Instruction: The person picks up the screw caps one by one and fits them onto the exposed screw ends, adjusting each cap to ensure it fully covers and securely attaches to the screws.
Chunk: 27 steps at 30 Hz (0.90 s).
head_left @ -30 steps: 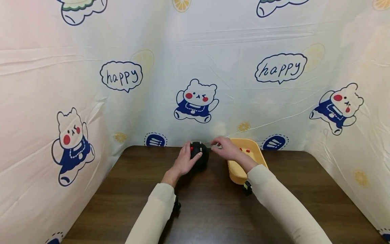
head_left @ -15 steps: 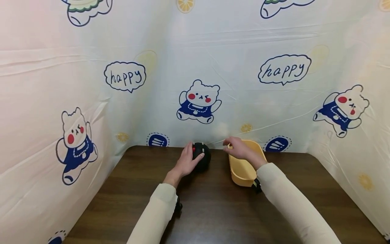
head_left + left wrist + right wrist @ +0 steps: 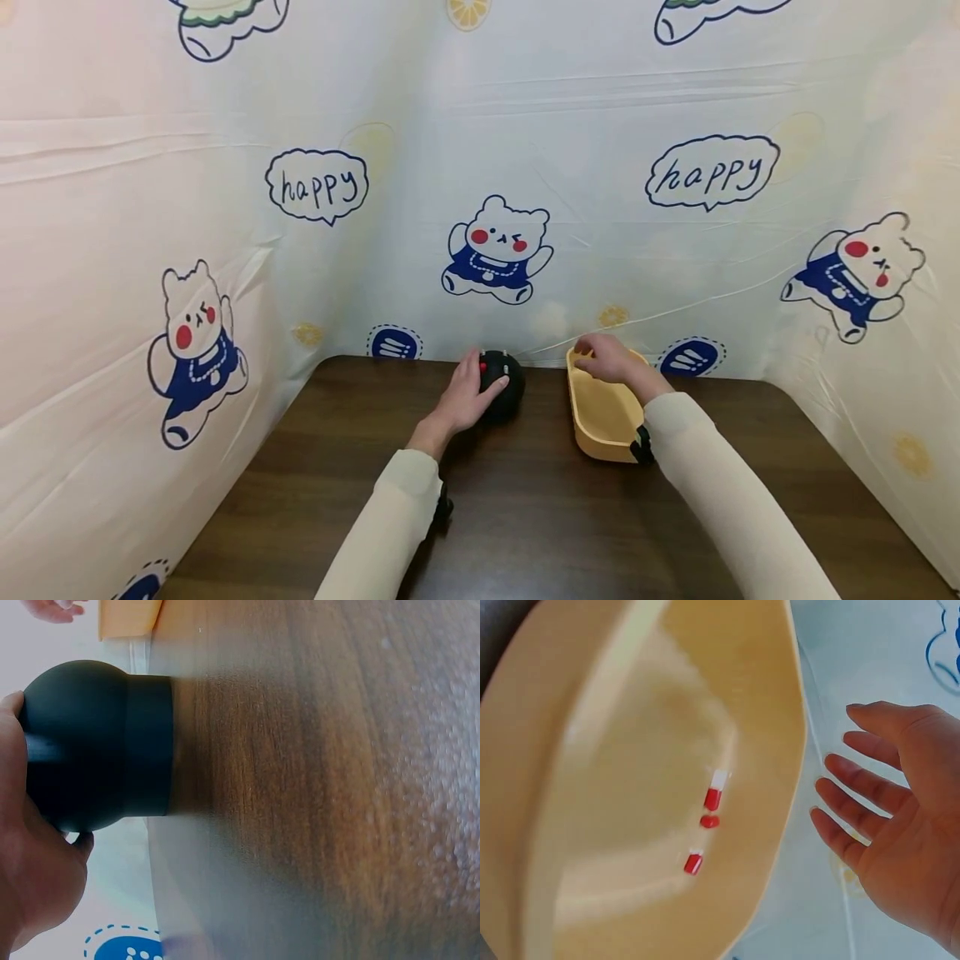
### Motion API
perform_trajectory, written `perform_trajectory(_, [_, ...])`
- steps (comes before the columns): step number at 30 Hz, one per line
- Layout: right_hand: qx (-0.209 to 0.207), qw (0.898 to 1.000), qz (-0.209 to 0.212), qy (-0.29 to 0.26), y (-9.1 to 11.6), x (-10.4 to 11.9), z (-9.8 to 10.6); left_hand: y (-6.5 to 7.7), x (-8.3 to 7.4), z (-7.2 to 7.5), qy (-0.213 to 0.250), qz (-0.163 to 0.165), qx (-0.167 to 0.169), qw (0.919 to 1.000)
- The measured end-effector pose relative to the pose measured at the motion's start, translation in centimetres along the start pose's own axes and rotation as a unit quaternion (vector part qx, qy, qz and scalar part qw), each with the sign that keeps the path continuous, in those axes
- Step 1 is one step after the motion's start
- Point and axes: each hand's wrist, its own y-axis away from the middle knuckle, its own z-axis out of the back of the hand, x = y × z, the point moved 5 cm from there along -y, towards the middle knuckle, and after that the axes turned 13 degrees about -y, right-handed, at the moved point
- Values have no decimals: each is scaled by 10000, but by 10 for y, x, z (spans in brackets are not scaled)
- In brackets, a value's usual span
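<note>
My left hand (image 3: 461, 402) holds a black, ball-shaped object (image 3: 507, 404), thumb on the near side and fingers along the left. In the left wrist view this black object (image 3: 82, 742) has a rounded body on a short cylindrical base that stands on the table. Red and pale small pieces show on its top in the head view. Over the far end of a yellow tub (image 3: 603, 452) hovers my right hand (image 3: 607, 360). The right wrist view shows that hand (image 3: 900, 817) empty, its fingers spread and loosely bent. Inside the tub lie small red-and-white, capsule-like pieces (image 3: 713, 796).
The brown wooden table (image 3: 525, 517) ends just behind the black object and the tub. A printed white curtain (image 3: 577, 150) hangs along the back and both sides. Black wrist devices (image 3: 642, 446) sit under both sleeves, the right one close to the tub.
My right hand has moved right, from beside the black object to over the tub, and its fingers have loosened. The left hand keeps its hold on the black object. The head view has shifted slightly.
</note>
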Motion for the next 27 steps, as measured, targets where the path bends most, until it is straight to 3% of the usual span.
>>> perform_trajectory(10, [-52, 9967, -714, 374, -4, -37, 7, -2, 0, 0, -22, 93, 56, 9999])
perform_trajectory(18, [147, 9943, -1017, 271, -2, -58, 9, -1, -4, -4, 31, 99, 26, 9999])
perform_trajectory(27, [219, 9893, -1436, 143, -12, -66, 3, -1, 0, 0, 109, -38, -58, 9999])
